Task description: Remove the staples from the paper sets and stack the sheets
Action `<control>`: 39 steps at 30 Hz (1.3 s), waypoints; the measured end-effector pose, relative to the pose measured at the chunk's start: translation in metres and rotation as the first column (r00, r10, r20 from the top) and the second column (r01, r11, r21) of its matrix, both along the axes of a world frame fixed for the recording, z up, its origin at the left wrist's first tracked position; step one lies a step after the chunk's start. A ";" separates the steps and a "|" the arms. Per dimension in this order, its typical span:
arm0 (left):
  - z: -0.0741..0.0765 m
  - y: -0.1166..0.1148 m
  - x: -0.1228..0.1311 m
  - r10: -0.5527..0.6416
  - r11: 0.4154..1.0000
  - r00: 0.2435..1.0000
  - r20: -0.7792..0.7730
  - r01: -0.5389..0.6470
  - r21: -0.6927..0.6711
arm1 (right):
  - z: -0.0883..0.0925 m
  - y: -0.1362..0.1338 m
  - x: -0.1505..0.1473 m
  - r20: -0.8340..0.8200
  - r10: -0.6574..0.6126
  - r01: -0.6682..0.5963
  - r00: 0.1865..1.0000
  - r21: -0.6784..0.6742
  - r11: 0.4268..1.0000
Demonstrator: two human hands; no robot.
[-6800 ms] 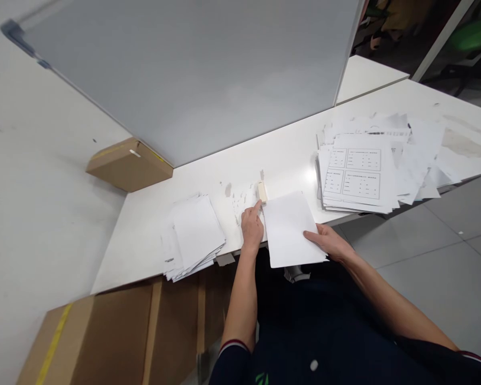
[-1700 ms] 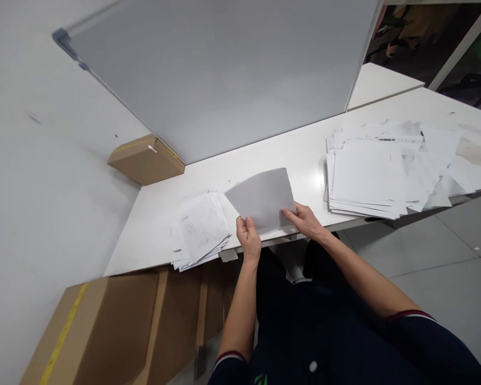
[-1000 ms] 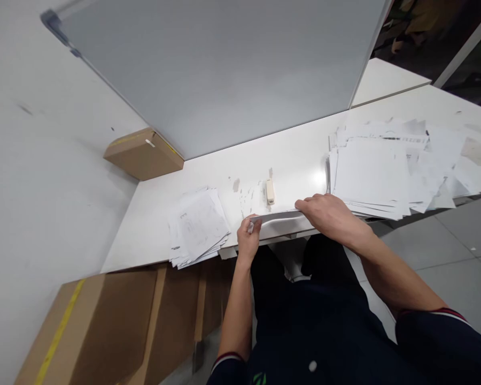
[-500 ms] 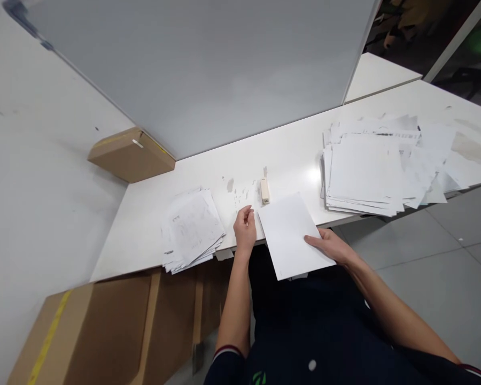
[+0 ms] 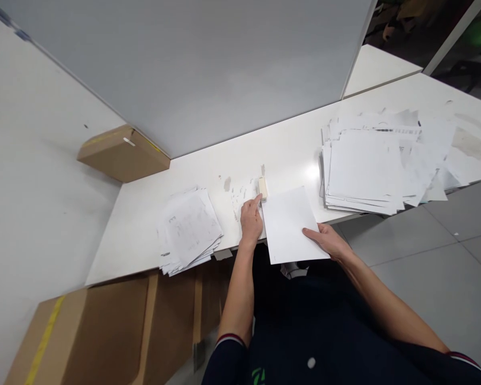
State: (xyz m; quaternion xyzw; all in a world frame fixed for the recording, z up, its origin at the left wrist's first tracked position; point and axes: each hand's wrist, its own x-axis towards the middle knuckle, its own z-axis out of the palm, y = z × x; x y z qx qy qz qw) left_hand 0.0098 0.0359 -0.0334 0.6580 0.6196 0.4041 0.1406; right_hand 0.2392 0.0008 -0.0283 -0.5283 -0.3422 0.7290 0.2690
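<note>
On the white table, a small cream stapler (image 5: 263,187) lies lengthwise, its near end by the upper left corner of the paper. My left hand (image 5: 251,222) is at that near end, index finger pressed on it and the other fingers curled. Whether its thumb touches the paper is hidden. My right hand (image 5: 332,241) grips the white paper (image 5: 291,227) by its right edge, thumb on top and fingers underneath. This paper lies partly over the table and partly past its front edge; how many sheets it has cannot be seen.
A loose stack of papers (image 5: 190,227) sits on the left of the table (image 5: 220,155). A larger, spread pile of papers (image 5: 369,166) is on the right. Behind stands a grey panel (image 5: 224,69), with a cardboard box (image 5: 124,155) at its left. Large cardboard boxes (image 5: 104,331) are below.
My left hand has moved up to the stapler and now touches its near end. My right hand has brought the paper slightly up, its corner close against the stapler.
</note>
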 end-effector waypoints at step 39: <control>0.023 -0.099 -0.142 0.288 0.921 0.904 -0.316 -0.351 -0.167 | 0.057 0.031 0.059 0.620 -0.449 -0.136 0.644 0.670 0.730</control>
